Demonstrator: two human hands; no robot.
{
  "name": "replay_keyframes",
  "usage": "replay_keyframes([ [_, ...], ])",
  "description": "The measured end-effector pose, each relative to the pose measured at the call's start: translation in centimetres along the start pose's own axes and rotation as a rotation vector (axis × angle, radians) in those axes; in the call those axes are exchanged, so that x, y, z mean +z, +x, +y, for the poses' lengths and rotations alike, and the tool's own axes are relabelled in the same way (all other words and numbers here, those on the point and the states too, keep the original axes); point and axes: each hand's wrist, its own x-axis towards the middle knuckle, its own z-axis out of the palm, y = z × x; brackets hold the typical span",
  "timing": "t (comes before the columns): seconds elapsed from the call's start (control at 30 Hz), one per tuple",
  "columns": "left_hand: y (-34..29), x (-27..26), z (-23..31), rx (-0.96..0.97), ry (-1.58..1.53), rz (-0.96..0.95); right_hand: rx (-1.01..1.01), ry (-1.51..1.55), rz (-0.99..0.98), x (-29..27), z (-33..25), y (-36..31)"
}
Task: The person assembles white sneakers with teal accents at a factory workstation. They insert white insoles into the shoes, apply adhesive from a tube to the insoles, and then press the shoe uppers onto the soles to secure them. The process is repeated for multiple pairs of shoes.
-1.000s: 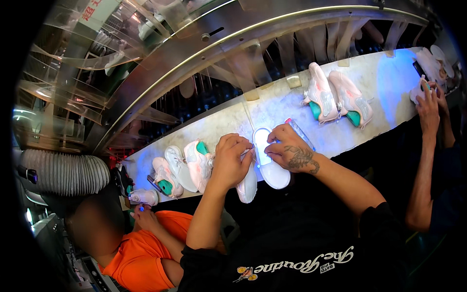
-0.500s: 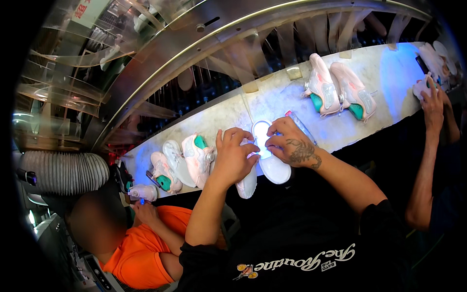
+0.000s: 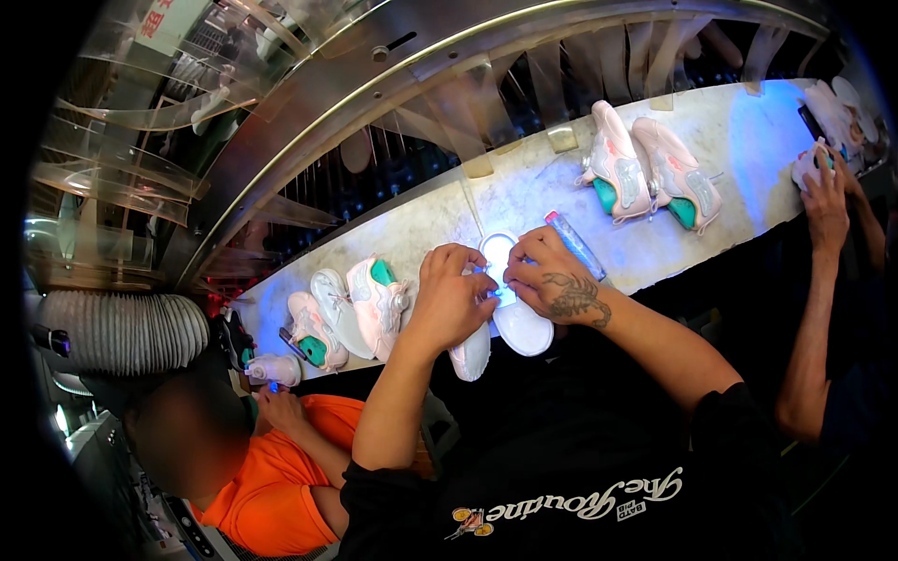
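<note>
A white shoe sole (image 3: 524, 329) lies under bright light between my hands. My left hand (image 3: 451, 297) is at its left side, fingers curled and tips drawn together. From the right, my right hand (image 3: 545, 276) reaches over the sole's middle with thumb and fingers pinched. Glare hides whatever the fingertips hold there. A second white sole (image 3: 470, 357) pokes out below my left hand, its upper part covered by the hand. Just beyond my right hand lies a slim bluish stick-shaped thing (image 3: 577, 245) with a red end.
Two pink-and-white sneakers (image 3: 617, 168) stand on the pale bench (image 3: 524, 187) at right. More shoes (image 3: 374, 313) stand at left. A person in orange (image 3: 281, 477) sits at left; another person's hand (image 3: 828, 201) holds a shoe at far right. Clear strips (image 3: 491, 103) hang behind.
The white soles and my hands have shifted very slightly left. My fingers remain bent over the middle of the sole. At far right, the other person's hand has moved a little.
</note>
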Motion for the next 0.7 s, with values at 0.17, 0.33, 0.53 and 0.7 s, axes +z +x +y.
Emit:
replay_keyframes([
  [0.17, -0.1, -0.1, -0.3, 0.035, 0.012, 0.007, 0.031, 0.009, 0.019, 0.3, -1.2, 0.2],
  [0.33, -0.3, 0.2, -0.3, 0.023, 0.022, -0.019, 0.061, 0.066, 0.062, 0.9, -1.3, -0.2],
  [0.53, -0.1, -0.1, -0.1, 0.043, 0.070, -0.030, 0.048, 0.109, 0.067, 0.7, -1.2, -0.2],
  [0.7, 0.2, -0.3, -0.1, 0.082, 0.056, -0.023, 0.089, 0.110, 0.035, 0.8, -1.5, -0.2],
])
